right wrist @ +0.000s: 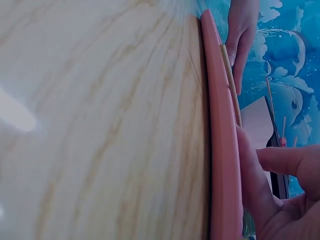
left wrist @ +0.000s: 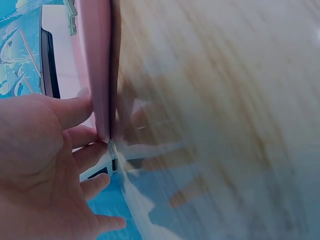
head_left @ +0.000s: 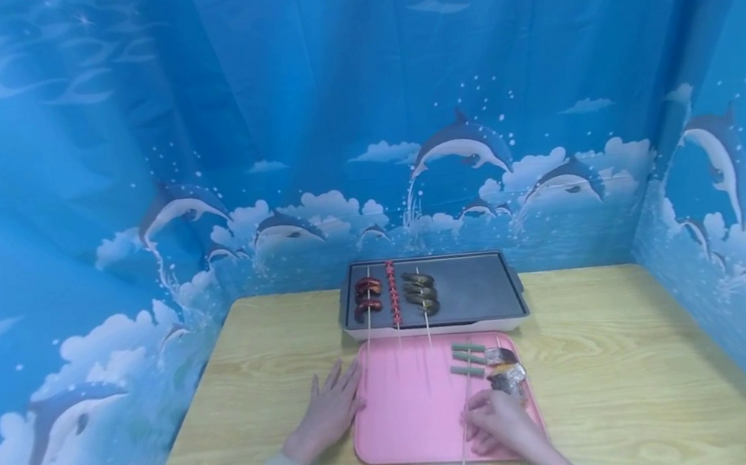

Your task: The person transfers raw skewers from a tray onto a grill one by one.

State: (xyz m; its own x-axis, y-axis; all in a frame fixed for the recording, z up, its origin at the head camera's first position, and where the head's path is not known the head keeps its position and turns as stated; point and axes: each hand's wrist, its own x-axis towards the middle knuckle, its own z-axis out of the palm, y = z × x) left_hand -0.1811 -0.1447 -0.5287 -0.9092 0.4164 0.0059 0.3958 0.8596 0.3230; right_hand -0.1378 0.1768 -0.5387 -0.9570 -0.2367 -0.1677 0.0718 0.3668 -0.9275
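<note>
On the pink tray (head_left: pixel 401 421), my right hand (head_left: pixel 503 423) pinches a wooden skewer (head_left: pixel 464 456) near its lower part. The skewer runs up to several green bean-like sticks (head_left: pixel 468 370) lying crosswise at its far end. To the right of these lies a second skewer with silvery, dark-edged pieces (head_left: pixel 509 378), partly hidden behind the right hand. At the tray's left edge rests my left hand (head_left: pixel 330 412), fingers extended. In the left wrist view, the thumb and fingers of that hand (left wrist: pixel 40 160) touch the tray's rim.
Behind the tray stands a dark rectangular griddle (head_left: pixel 476 290). Across its left half lie a skewer of reddish-brown pieces (head_left: pixel 369 306), a skewer of small red pieces (head_left: pixel 394 299) and a skewer of dark greenish pieces (head_left: pixel 422 296). A dolphin-print curtain (head_left: pixel 332 114) surrounds the wooden table (head_left: pixel 608 359).
</note>
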